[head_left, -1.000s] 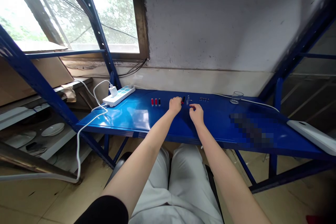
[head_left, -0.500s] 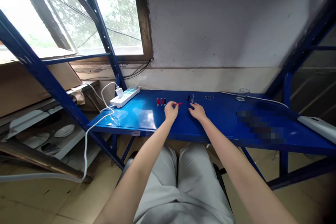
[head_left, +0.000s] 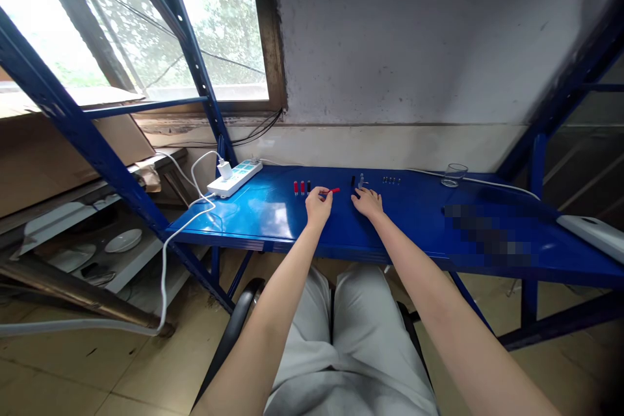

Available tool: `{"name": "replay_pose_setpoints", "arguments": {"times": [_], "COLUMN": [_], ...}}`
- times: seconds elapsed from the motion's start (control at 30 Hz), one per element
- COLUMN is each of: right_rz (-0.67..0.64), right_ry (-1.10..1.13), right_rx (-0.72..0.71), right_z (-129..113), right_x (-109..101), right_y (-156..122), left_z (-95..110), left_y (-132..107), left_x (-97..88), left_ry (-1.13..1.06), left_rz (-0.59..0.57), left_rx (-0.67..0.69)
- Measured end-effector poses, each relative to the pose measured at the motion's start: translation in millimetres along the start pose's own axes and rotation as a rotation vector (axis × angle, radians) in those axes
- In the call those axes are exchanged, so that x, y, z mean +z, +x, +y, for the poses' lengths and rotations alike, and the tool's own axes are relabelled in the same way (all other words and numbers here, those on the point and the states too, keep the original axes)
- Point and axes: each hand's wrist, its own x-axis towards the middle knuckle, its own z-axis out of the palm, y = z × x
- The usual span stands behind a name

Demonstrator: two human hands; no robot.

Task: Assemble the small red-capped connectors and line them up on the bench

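Observation:
My left hand [head_left: 318, 206] rests on the blue metal shelf [head_left: 273, 214] and pinches a small red piece [head_left: 334, 191] between its fingertips. Just left of it stand three small red and black pieces [head_left: 301, 187] in a row. My right hand [head_left: 368, 201] lies on the shelf with its fingers reaching a small black piece [head_left: 353, 182] and a clear piece [head_left: 361, 180]; whether it grips anything is unclear. A row of tiny dark pieces [head_left: 391, 179] sits further right.
A white power strip [head_left: 234, 177] with a plugged charger and white cable lies at the shelf's left end. A glass cup [head_left: 454, 175] stands at the back right, a white object [head_left: 589, 231] at the far right. Blue rack posts frame both sides; plates sit lower left.
My left hand has picked up the small red piece and drawn it back toward me. My right hand has stretched forward to the black and clear pieces. The view has shifted slightly.

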Motion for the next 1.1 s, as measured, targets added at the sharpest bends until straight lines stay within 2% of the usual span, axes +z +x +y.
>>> {"name": "replay_pose_setpoints", "arguments": {"times": [0.2,0.33,0.5,0.67,1.1], "right_rz": [0.183,0.241,0.316,0.284,0.23], "right_ry": [0.092,0.078,0.266,0.546,0.846], "right_rx": [-0.149,-0.279,-0.28,-0.285,-0.256], "right_z": [0.7,-7.3,-12.2,-12.3,-9.7], "right_x": [2.9,-3.8,-9.9,-11.9,-11.2], "right_y": [-12.7,-24.5,-29.2,-31.3,-27.1], "left_z": [1.2,0.7,-0.6,-3.5,-10.5], "left_y": [-0.7,-0.4,0.6,1.8,4.1], "left_x": [-1.0,-0.5,-0.2,0.9,0.4], "left_ry": [0.027,0.039,0.021,0.006,-0.065], "left_rz": [-0.036,-0.054,-0.075,-0.083,-0.074], "left_rx": [-0.029,-0.025,-0.038,-0.054,-0.081]}}
